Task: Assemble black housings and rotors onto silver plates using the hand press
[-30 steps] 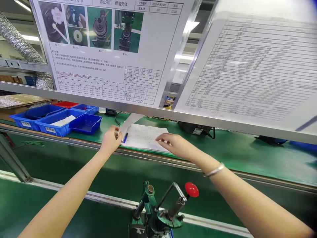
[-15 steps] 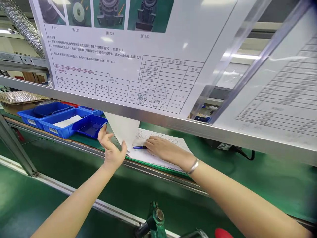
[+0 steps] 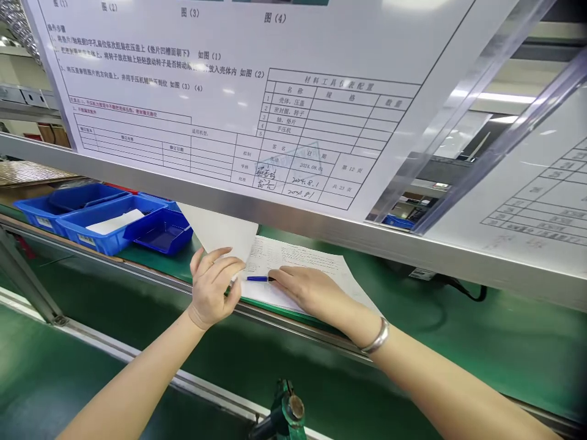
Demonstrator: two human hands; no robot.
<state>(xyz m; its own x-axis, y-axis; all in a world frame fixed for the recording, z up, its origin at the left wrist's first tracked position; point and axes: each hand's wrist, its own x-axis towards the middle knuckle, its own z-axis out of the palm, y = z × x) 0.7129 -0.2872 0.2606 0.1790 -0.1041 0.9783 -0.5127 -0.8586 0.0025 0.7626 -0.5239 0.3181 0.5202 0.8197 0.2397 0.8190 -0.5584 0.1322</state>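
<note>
A stack of printed sheets lies on a green board at the bench edge. One white sheet is raised at its left side, its upper part hidden behind the metal rail. My left hand has its fingers curled over the lower edge of this raised sheet, with the thumb below. My right hand rests flat on the printed sheets, fingers stretched out together. A blue pen lies on the paper, its dark end touching or just under my right fingertips.
Blue plastic trays stand left on the green bench; one holds white paper. A metal rail with an instruction sheet crosses above my hands. A dark device with a cable sits right. A green metal tool stands below.
My left hand has gone from spread fingers beside the raised sheet to fingers curled over its lower edge. My right hand stays on the paper by the pen. The view has shifted slightly.
</note>
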